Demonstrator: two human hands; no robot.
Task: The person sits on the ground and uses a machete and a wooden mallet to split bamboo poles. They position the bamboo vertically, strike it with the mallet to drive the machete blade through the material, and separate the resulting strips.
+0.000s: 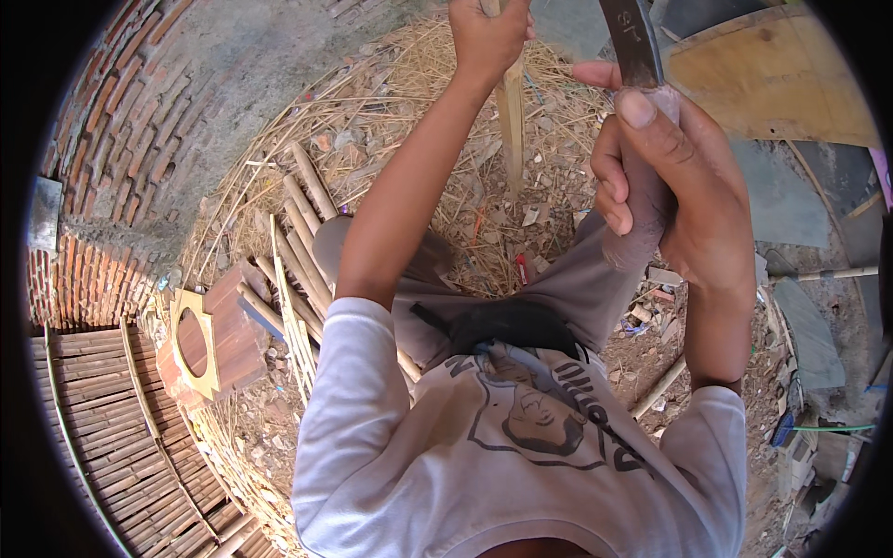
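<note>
My left hand is closed round the upper part of a pale split-wood or bamboo stick at the top of the view. The stick hangs nearly upright and narrows toward its lower end, just above or on the littered ground; I cannot tell which. In my right hand is a machete, gripped by its thick, worn wooden handle. Its dark blade points up and away, and the tip runs out of view. My thumb lies along the handle's top, while the index finger sticks out to the left. Blade and stick are apart.
Straw, chips and rubble cover the ground between my legs. Bamboo poles lie left, beside a brown board and a yellow piece with a round hole. A bamboo slat platform, brick wall, tan sheet and grey slabs surround me.
</note>
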